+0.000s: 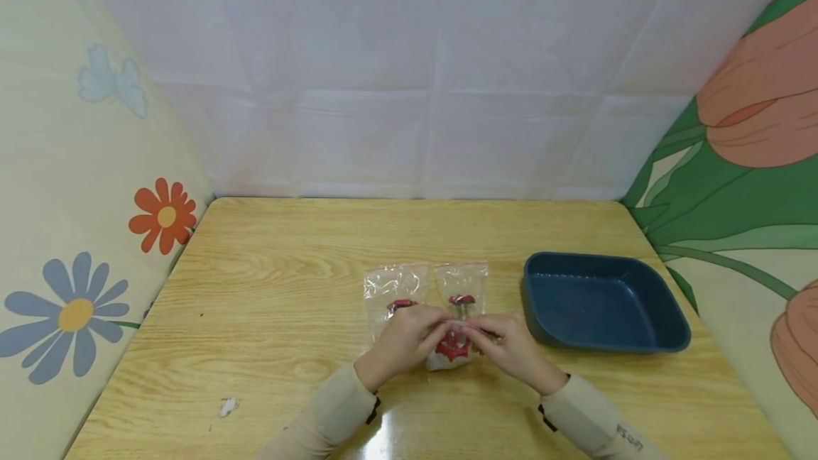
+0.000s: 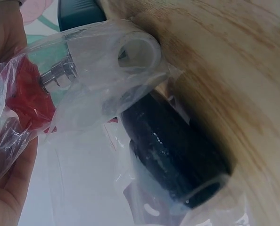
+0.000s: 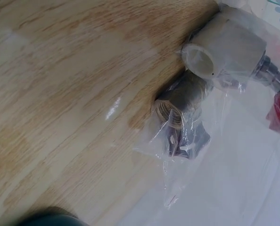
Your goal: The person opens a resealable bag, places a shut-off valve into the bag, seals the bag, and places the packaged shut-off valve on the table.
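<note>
Between both hands is a clear plastic bag (image 2: 95, 35) holding a white pipe valve (image 3: 239, 42) with a metal stem and a red handle (image 1: 452, 346). My left hand (image 1: 402, 338) pinches the bag's top edge from the left, while my right hand (image 1: 510, 348) pinches it from the right, close beside. Just beyond them lie two more clear bags. The left bag (image 1: 395, 282) and the right bag (image 1: 461, 274) each show a red handle. In the left wrist view a dark valve body (image 2: 173, 146) lies behind the white one; a threaded valve (image 3: 185, 99) appears in the right wrist view.
A dark blue plastic basin (image 1: 607, 304) stands on the wooden table (image 1: 268, 289) to the right of my hands. A white mark (image 1: 227, 407) shows on the tabletop at front left. Pale cloth (image 1: 383, 126) hangs behind, with flower-printed panels at both sides.
</note>
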The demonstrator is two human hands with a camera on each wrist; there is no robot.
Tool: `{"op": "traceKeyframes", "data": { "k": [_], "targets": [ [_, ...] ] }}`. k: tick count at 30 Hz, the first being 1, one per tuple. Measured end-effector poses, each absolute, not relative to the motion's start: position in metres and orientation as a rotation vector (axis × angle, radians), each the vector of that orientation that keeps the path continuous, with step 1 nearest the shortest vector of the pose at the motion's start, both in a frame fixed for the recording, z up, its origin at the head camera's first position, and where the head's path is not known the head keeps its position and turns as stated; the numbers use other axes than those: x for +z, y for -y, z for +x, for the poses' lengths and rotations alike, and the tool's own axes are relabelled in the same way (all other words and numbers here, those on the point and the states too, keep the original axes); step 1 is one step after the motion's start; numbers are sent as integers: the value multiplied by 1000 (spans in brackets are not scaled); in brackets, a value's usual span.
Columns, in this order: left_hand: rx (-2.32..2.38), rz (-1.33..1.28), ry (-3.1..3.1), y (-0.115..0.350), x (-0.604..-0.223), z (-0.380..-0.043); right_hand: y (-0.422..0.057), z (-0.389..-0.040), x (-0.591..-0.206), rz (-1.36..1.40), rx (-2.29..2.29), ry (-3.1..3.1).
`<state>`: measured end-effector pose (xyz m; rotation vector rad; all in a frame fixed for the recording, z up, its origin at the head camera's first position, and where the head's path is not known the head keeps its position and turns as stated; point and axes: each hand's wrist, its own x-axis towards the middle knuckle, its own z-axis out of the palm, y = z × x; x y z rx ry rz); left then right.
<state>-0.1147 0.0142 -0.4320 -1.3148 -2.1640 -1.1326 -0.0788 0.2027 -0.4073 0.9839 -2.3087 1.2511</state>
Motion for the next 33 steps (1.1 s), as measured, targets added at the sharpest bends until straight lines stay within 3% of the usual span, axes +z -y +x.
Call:
{"op": "traceKeyframes", "data": {
  "k": [16, 33],
  "targets": [
    [-1180, -1321, 2229, -10, -428, -116, -208, -79, -396, 1003, 1377, 2349],
    [-944, -1357, 2282, -10, -418, -117, -216, -88, -414, 1079, 1008, 2362]
  ]
}}
